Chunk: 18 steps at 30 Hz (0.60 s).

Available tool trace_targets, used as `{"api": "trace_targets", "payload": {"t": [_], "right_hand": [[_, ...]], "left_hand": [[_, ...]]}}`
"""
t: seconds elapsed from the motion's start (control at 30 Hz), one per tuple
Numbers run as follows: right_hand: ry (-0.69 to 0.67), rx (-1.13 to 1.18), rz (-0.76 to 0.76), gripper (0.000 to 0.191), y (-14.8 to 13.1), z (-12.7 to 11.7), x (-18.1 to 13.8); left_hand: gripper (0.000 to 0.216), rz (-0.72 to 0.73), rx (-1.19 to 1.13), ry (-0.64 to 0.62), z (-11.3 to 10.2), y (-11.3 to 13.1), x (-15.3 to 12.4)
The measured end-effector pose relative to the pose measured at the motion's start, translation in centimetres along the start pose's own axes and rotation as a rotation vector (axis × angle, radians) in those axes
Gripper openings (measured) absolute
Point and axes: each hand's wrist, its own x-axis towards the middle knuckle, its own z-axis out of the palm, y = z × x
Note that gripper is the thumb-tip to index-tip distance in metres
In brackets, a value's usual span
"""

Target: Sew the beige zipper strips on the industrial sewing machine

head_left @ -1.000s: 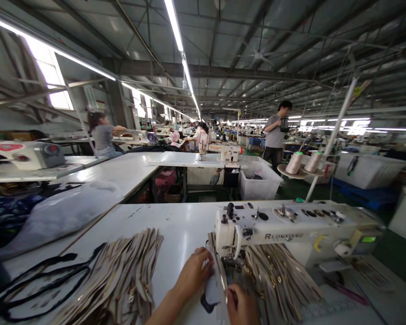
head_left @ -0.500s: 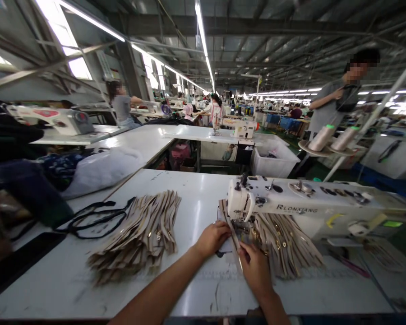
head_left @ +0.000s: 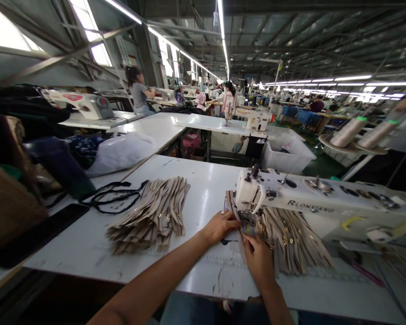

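A beige zipper (head_left: 230, 198) lies lengthwise beside the needle area of a white sewing machine (head_left: 284, 194). My left hand (head_left: 222, 225) presses its closed fingers on the zipper's middle, just left of the presser foot. Nearer to me, my right hand (head_left: 257, 258) pinches the zipper's lower part between thumb and fingers. Behind the machine's head and right of my right hand fans out a pile of beige zippers (head_left: 299, 243) with gold pulls. Another zipper pile (head_left: 155, 210) lies to the left of my left forearm. The fingertips partly cover the held zipper.
Black straps (head_left: 113, 198) lie left of the left pile, near a long black flat object (head_left: 40, 232). A white plastic bag (head_left: 125, 151) rests farther back. Two thread cones (head_left: 348, 131) stand at right. A white bin (head_left: 286, 155) is beyond the machine. People sit at other tables.
The view has shifted, so the scene sits farther right and the table's front edge shows. Both hands stay on the zipper beside the needle. The standing person is mostly out of view at right.
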Motion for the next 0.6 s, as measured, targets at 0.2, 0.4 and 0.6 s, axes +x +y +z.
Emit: {"api": "trace_targets", "payload": {"t": [0.2, 0.4, 0.6], "right_hand": [[-0.019, -0.013, -0.008, 0.04, -0.1, -0.3, 0.1], [0.0, -0.013, -0.045, 0.038, 0.1, -0.2, -0.1], [-0.005, -0.038, -0.085, 0.034, 0.4, -0.4, -1.3]], "left_hand": [[0.028, 0.007, 0.036, -0.03, -0.2, 0.2, 0.1], [0.023, 0.001, 0.071, -0.009, 0.1, 0.0, 0.0], [0.02, -0.009, 0.075, -0.003, 0.1, -0.1, 0.1]]}}
